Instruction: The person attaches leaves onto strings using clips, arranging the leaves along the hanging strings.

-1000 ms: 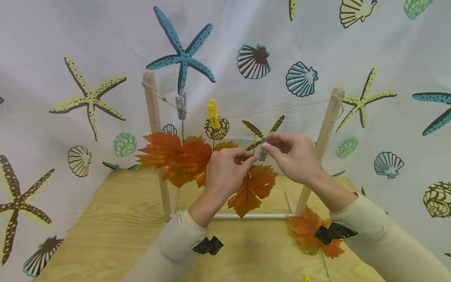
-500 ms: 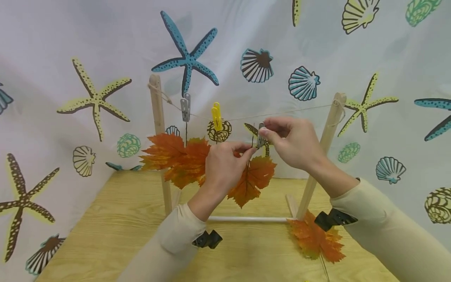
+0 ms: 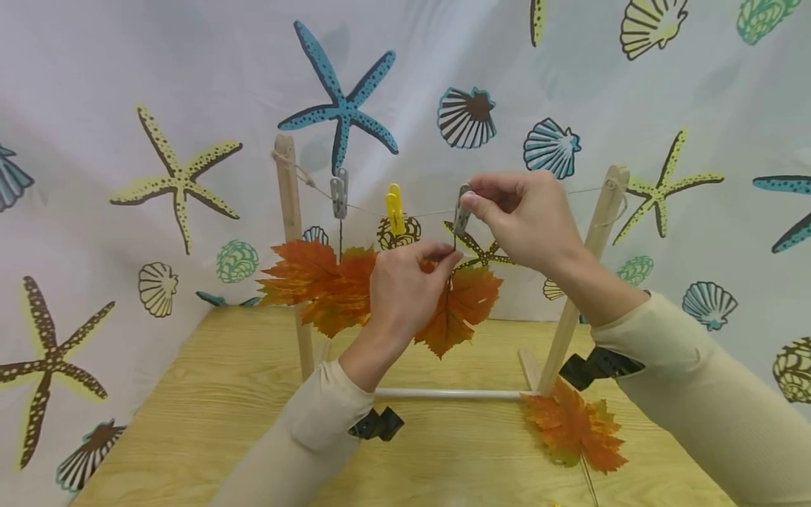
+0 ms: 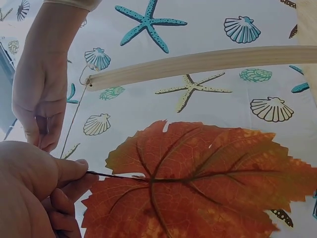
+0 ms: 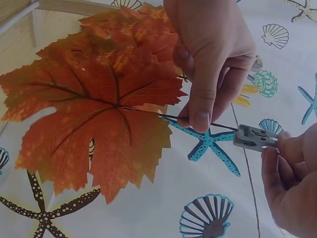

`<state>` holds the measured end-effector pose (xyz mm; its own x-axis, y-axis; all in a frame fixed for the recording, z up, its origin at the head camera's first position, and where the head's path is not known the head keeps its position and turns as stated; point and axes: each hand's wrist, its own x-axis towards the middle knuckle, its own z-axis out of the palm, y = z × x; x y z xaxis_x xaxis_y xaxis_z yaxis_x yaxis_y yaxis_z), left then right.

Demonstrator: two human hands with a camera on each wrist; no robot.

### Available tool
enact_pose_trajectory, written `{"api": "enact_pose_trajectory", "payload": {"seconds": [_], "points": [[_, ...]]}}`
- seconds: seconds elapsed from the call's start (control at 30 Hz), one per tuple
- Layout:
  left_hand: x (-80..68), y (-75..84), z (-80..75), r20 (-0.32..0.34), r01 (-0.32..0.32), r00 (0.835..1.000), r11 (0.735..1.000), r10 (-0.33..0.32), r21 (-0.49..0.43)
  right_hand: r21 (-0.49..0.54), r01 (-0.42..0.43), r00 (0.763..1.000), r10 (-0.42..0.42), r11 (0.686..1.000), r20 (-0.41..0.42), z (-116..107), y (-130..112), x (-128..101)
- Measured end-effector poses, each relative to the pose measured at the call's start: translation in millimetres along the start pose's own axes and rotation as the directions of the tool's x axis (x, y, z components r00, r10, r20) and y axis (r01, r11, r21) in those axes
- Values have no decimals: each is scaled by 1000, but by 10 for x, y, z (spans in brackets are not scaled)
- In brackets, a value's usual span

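My left hand (image 3: 408, 285) pinches the thin dark stem of an orange-red artificial maple leaf (image 3: 457, 303) between thumb and forefinger. The leaf hangs below that hand and fills much of the left wrist view. With thumb and fingertips my right hand (image 3: 529, 218) grips a grey clothespin (image 5: 255, 138) by its handle end. In the right wrist view the stem's tip meets the clothespin's nose, and the string (image 5: 251, 186) passes right at it. Further left on the string, a grey clothespin (image 3: 339, 197) and a yellow clothespin (image 3: 395, 210) hold more leaves (image 3: 317, 278).
Two wooden posts, left (image 3: 288, 190) and right (image 3: 602, 218), carry the string, with a white rod (image 3: 453, 394) low between them. Another maple leaf (image 3: 573, 426) lies on the wooden table (image 3: 253, 394) at the right. Behind hangs a seashell-print cloth (image 3: 405, 42).
Both hands have risen, bringing the leaf up. The grey clothespin in my right hand has moved up and slightly left, from below the string to the string, over the stem's tip.
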<state>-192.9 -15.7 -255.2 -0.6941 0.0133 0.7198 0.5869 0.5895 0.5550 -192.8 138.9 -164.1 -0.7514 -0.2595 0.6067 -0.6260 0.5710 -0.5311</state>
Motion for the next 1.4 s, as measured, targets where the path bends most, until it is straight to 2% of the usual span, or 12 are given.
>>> {"api": "enact_pose_trajectory", "payload": {"seconds": [0.3, 0.7, 0.93, 1.07, 1.23, 1.4], "points": [[32, -16, 59, -32, -3, 999, 1000, 3, -11, 17, 1, 1000, -1, 1000, -9, -38, -47, 113], [83, -8, 81, -34, 54, 998, 998, -55, -23, -91, -5, 1000, 7, 996, 24, -80, -85, 248], [95, -11, 109, -44, 51, 998, 998, -52, -32, -91, -23, 1000, 25, 996, 16, -104, -118, 287], [92, -16, 110, -52, 36, 998, 999, -38, -38, -100, -41, 998, 45, 994, 37, -88, -115, 281], [89, -28, 115, -42, 51, 998, 997, -54, -52, -103, -60, 996, 66, 993, 64, -55, -103, 274], [91, -42, 119, -63, 63, 996, 996, -67, -68, -124, -69, 993, 80, 990, 89, -24, -85, 270]]}}
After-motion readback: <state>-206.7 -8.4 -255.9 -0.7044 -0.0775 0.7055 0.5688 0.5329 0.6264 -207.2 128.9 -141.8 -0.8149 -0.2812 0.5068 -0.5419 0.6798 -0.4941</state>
